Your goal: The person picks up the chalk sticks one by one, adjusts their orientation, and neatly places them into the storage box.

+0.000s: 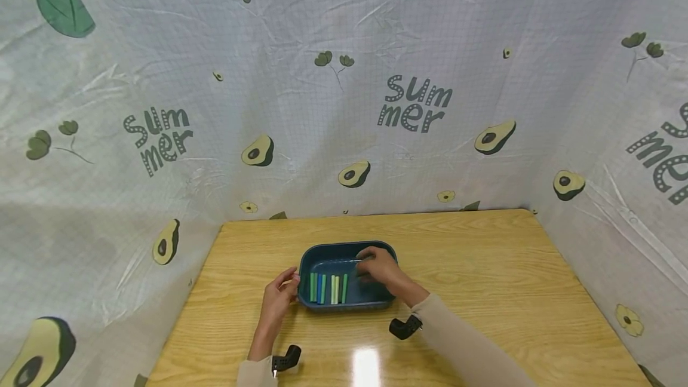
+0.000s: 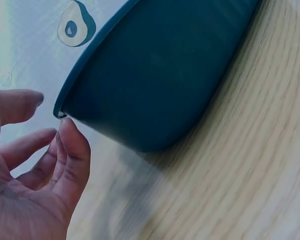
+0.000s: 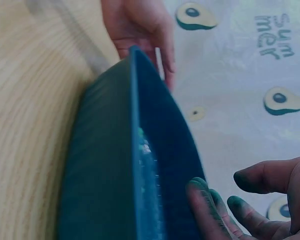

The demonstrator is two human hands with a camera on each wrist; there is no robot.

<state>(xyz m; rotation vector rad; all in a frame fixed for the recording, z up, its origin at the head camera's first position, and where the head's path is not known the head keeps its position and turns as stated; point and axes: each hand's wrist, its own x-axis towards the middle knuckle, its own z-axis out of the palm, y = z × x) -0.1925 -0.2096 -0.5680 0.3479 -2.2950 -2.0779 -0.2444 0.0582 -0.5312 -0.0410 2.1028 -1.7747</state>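
A dark teal rectangular bin (image 1: 352, 308) stands on the table. On its floor lie several chalk-like sticks in a row at the left: green (image 1: 344, 288), blue (image 1: 321, 288) and pale yellow (image 1: 335, 289). My left hand (image 1: 279, 296) is at the bin's left end, a fingertip (image 2: 72, 132) against or very near the rim corner; the other fingers are spread loosely. Over the bin's right part hovers my right hand (image 1: 378, 266), slightly blurred. Green smudges mark its fingertips (image 3: 199, 184), the thumb stands apart, and nothing shows between them.
The wooden table (image 1: 462, 255) extends around the bin on all sides. Behind and beside it hangs a white sheet (image 1: 301, 106) printed with avocados, leaves and lettering. A black wrist camera (image 1: 405, 327) sits on the right wrist, and another (image 1: 286, 359) on the left.
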